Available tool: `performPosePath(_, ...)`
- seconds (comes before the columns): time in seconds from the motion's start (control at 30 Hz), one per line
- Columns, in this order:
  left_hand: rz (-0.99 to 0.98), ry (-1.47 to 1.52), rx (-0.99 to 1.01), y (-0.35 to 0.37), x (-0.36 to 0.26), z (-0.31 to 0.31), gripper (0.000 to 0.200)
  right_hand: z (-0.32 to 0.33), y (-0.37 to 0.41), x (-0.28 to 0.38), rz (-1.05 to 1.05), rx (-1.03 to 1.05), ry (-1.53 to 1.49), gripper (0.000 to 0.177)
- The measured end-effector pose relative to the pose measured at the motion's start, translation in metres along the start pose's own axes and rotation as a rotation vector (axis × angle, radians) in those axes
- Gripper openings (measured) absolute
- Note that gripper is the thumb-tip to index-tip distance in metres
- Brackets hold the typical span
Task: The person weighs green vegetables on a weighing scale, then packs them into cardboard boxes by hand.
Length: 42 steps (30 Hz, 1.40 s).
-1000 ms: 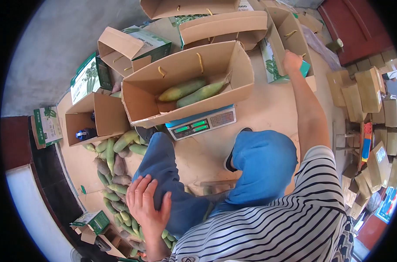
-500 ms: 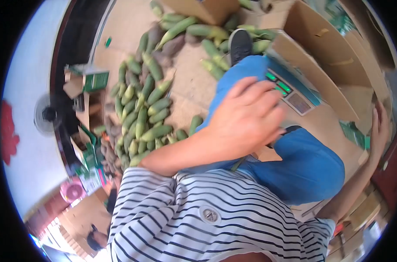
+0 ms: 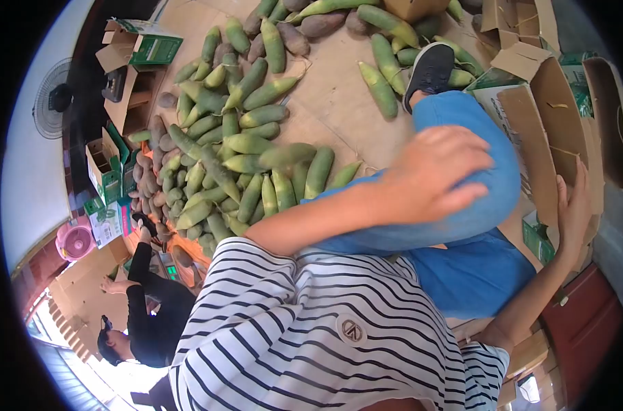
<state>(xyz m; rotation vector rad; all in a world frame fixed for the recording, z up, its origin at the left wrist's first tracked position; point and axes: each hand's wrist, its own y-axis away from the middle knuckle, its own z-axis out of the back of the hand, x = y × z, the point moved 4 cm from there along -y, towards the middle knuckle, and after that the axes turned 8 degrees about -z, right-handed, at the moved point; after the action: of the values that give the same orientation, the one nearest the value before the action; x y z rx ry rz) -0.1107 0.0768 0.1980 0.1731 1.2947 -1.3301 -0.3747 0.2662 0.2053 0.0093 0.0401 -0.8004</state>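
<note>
My left hand (image 3: 440,179) is over my raised knee in blue trousers, blurred by motion, fingers loosely bent and thumb apart, with nothing visible in it. To the right, my right hand (image 3: 572,212) grips the near edge of an open cardboard box (image 3: 555,127), fingers and thumb at its wall. Long green radishes (image 3: 267,154) with pale tips lie in a big pile left of my leg. More green radishes (image 3: 387,65) lie around my dark shoe (image 3: 429,72).
Brownish tubers (image 3: 147,181) lie beyond the pile. A co-worker in black (image 3: 147,301) sits at the lower left near a green-lit display (image 3: 172,271). Green-printed cartons (image 3: 154,48), a standing fan (image 3: 54,99) and a pink fan (image 3: 75,241) line the left side.
The view has turned, bringing more of the pile and the co-worker into sight. My left hand has moved right over the knee. The scale with green digits near my leg is now hidden.
</note>
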Motion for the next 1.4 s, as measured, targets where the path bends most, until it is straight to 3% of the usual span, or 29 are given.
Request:
performPosePath(0.17, 0.403, -0.399, 0.285, 0.084, 0.101, 0.04, 0.028, -0.054, -0.004, -0.031, -0.129, 0.274, -0.114, 0.047)
performPosePath(0.23, 0.601, -0.678, 0.549, 0.14, 0.143, 0.075, 0.028, -0.068, -0.005, -0.037, -0.136, 0.417, -0.122, 0.044)
performPosePath(0.3, 0.815, -0.915, 0.68, 0.212, 0.18, 0.115, 0.032, -0.075, -0.008, -0.043, -0.11, 0.405, -0.164, 0.041)
performPosePath(0.37, 0.974, -1.037, 0.728, 0.268, 0.194, 0.15, 0.034, -0.08, -0.005, -0.045, -0.098, 0.396, -0.169, 0.039)
performPosePath(0.43, 1.109, -1.11, 0.91, 0.313, 0.195, 0.172, 0.032, -0.081, -0.005, -0.044, -0.095, 0.389, -0.134, 0.037)
performPosePath(0.57, 1.045, -1.326, 0.986, 0.363, 0.202, 0.202, 0.05, -0.075, -0.005, -0.04, -0.099, 0.376, -0.071, 0.036)
performPosePath(0.67, 0.994, -1.408, 1.01, 0.368, 0.207, 0.222, 0.055, -0.074, -0.004, -0.038, -0.121, 0.379, -0.066, 0.035)
performPosePath(0.77, 1.137, -1.293, 1.033, 0.372, 0.226, 0.236, 0.052, -0.065, -0.002, -0.023, -0.178, 0.416, -0.059, 0.035)
performPosePath(0.87, 1.123, -1.279, 1.076, 0.363, 0.235, 0.235, 0.029, -0.063, 0.0, -0.016, -0.221, 0.373, -0.065, 0.036)
performPosePath(0.9, 0.974, -1.341, 1.119, 0.354, 0.232, 0.228, 0.023, -0.064, -0.001, -0.018, -0.237, 0.368, -0.071, 0.037)
performPosePath(1.0, 1.062, -1.166, 1.372, 0.308, 0.218, 0.202, 0.051, -0.059, 0.0, -0.017, -0.225, 0.307, -0.057, 0.029)
performPosePath(1.13, 0.986, -1.014, 1.193, 0.297, 0.198, 0.167, 0.059, -0.058, -0.003, -0.014, -0.189, 0.336, -0.024, 0.02)
performPosePath(1.23, 0.986, -1.005, 1.167, 0.273, 0.182, 0.138, 0.061, -0.059, -0.002, -0.017, -0.155, 0.277, -0.053, 0.018)
performPosePath(1.4, 0.991, -0.92, 0.957, 0.166, 0.142, 0.129, 0.056, -0.064, 0.0, -0.021, -0.123, 0.236, -0.075, 0.011)
